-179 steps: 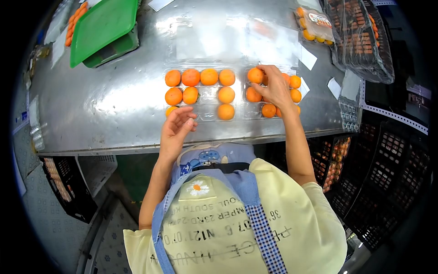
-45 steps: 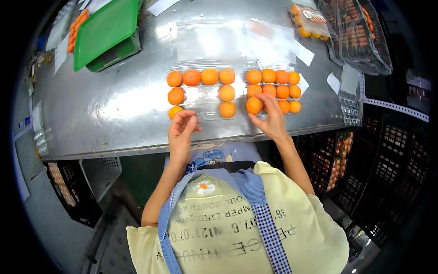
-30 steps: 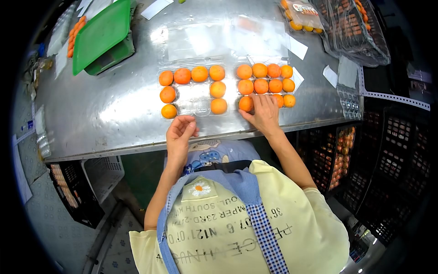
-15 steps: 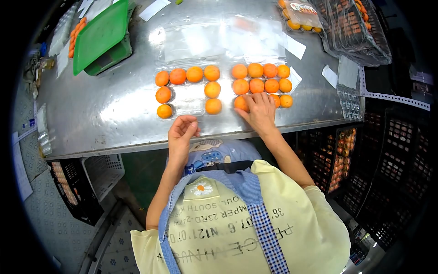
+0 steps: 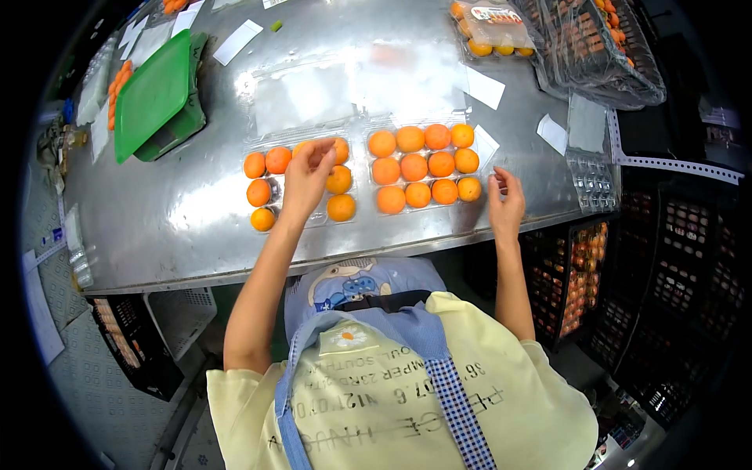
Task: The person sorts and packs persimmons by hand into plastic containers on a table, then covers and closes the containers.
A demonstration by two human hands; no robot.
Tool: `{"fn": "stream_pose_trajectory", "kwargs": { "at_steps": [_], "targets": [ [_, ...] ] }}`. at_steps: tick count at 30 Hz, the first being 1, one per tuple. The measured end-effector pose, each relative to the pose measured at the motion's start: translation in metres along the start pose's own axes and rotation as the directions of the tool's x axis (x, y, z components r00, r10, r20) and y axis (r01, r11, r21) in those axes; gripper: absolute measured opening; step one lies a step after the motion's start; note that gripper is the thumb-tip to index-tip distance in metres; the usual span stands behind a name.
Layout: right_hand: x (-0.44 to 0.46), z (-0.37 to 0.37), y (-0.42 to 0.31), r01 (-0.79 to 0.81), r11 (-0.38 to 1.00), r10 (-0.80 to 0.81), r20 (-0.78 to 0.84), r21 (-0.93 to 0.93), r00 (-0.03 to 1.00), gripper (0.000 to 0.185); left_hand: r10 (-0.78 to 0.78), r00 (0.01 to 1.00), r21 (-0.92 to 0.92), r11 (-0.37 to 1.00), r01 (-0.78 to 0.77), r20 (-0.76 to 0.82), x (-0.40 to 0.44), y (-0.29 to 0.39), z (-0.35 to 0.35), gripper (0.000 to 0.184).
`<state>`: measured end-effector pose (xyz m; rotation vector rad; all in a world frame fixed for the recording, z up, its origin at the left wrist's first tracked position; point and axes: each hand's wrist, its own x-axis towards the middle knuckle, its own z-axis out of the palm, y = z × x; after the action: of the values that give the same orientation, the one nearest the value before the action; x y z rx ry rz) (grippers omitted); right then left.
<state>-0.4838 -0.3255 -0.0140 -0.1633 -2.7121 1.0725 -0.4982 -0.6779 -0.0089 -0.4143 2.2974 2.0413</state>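
On the metal table (image 5: 172, 219) lie two clear plastic trays with their lids folded back. In the right tray (image 5: 371, 188), several oranges (image 5: 413, 167) fill three rows. The left tray (image 5: 301, 223) has oranges (image 5: 258, 192) along its top row and at both sides, with a gap in the middle. My left hand (image 5: 311, 168) is above this tray, fingers bent and apart, with nothing visible in them. Beside the right tray's lower right corner, my right hand (image 5: 506, 196) has its fingers loosely apart and holds nothing.
A green lid on a bin (image 5: 157, 98) stands at the back left. A closed orange pack (image 5: 492, 30) and a plastic-wrapped crate (image 5: 591, 51) are at the back right. White paper slips (image 5: 483, 88) lie about. Black crates (image 5: 576, 274) stand below the table on the right.
My right hand has left the lower row of the right tray and moved right. My left hand has moved up over the left tray. The view has shifted.
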Motion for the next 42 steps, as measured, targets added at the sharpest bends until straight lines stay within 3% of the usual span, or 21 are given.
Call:
{"fn": "stream_pose_trajectory", "kwargs": {
  "at_steps": [2, 5, 8, 11, 18, 21, 22, 29, 32, 35, 42],
  "targets": [
    [0.005, -0.01, 0.005, -0.053, 0.997, 0.055, 0.03, -0.052, 0.998, 0.02, 0.022, 1.0, 0.101, 0.995, -0.023, 0.011, 0.027, -0.007, 0.012, 0.033],
    [0.005, -0.005, 0.025, -0.16, 0.986, 0.165, 0.17, -0.041, 0.971, 0.022, -0.121, 0.992, 0.198, 0.974, 0.11, 0.042, 0.051, -0.003, 0.03, 0.036],
    [0.0, 0.005, 0.046, -0.288, 0.957, 0.266, 0.309, 0.024, 0.913, 0.027, -0.079, 0.996, 0.347, 0.934, 0.086, -0.034, 0.08, -0.009, 0.045, 0.042],
    [-0.001, 0.005, 0.055, -0.507, 0.836, 0.366, 0.477, 0.209, 0.799, 0.023, -0.156, 0.986, 0.375, 0.913, 0.163, -0.05, 0.11, -0.005, 0.058, 0.045],
    [0.011, -0.005, 0.06, -0.72, 0.586, 0.348, 0.687, 0.372, 0.638, 0.022, -0.329, 0.944, 0.433, 0.854, 0.29, 0.016, 0.145, 0.011, 0.067, 0.032],
    [0.017, -0.009, 0.062, -0.761, 0.564, 0.356, 0.739, 0.319, 0.573, 0.015, -0.115, 0.993, 0.573, 0.812, 0.114, -0.034, 0.146, 0.004, 0.065, 0.035],
    [0.017, -0.01, 0.057, -0.773, 0.547, 0.378, 0.729, 0.321, 0.571, 0.01, -0.162, 0.986, 0.6, 0.785, 0.156, -0.045, 0.136, 0.029, 0.067, 0.036],
    [0.011, -0.017, 0.042, -0.725, 0.591, 0.354, 0.695, 0.353, 0.626, 0.008, 0.064, 0.998, 0.499, 0.864, -0.067, 0.023, 0.12, 0.053, 0.072, 0.032],
    [0.015, -0.036, 0.008, -0.721, 0.589, 0.423, 0.621, 0.365, 0.66, 0.01, 0.042, 0.999, 0.404, 0.913, -0.045, 0.016, 0.117, 0.074, 0.058, 0.032],
    [0.023, -0.049, -0.018, -0.677, 0.616, 0.378, 0.602, 0.404, 0.704, 0.011, 0.02, 1.0, 0.325, 0.945, -0.014, -0.015, 0.109, 0.105, 0.031, 0.032],
    [0.041, -0.005, -0.114, -0.661, 0.628, 0.215, 0.725, 0.411, 0.654, 0.017, 0.108, 0.993, 0.42, 0.904, -0.078, -0.048, 0.11, 0.154, -0.091, 0.032]
  ]
}}
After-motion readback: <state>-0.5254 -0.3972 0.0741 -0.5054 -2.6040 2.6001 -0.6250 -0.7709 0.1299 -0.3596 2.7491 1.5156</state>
